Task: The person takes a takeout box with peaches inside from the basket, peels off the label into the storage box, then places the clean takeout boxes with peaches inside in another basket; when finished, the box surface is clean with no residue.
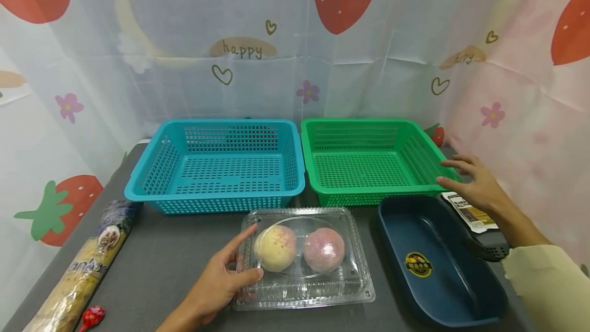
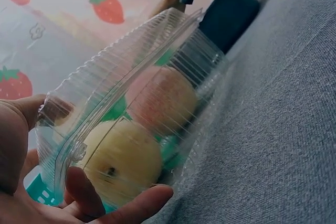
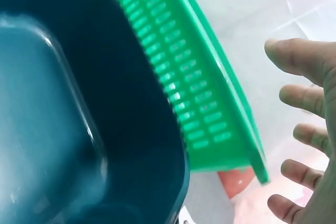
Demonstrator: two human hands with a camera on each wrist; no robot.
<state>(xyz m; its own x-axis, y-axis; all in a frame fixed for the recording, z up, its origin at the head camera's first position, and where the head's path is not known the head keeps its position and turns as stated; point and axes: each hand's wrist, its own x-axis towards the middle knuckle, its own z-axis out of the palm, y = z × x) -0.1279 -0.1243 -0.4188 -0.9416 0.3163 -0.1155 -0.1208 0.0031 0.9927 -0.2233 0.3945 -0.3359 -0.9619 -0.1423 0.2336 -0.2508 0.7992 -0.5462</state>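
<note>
Clear, ribbed plastic forms the clamshell box (image 1: 304,260) that lies nearest on the grey fabric surface (image 1: 175,265), with a yellowish peach (image 1: 275,248) and a pinker peach (image 1: 324,249) side by side inside. The left hand (image 1: 221,281) grasps the box's left edge, thumb along the front rim and fingers laid over the lid; the left wrist view shows the thin lid (image 2: 121,72) flexing above the fruit. That flimsy shell looks likely to buckle or pop open under a one-sided squeeze, and the round peaches could roll and bruise if the box tilts.

To the right sits a dark blue oblong tray (image 1: 438,265), smooth, glossy and deep, with a round sticker on its floor. At the far left lie a long wrapped packet (image 1: 87,270) and a small red sweet (image 1: 92,315).

Beyond, the right hand (image 1: 475,183) hovers with its grip released, fingers spread, just beside the corner of the green basket (image 1: 369,160), holding nothing; a careless sweep there could nudge the light basket. A printed packet (image 1: 470,214) lies beneath the wrist. A teal basket (image 1: 216,168), equally rigid and perforated, stands next to the green one, before a strawberry-print curtain (image 1: 295,40).
</note>
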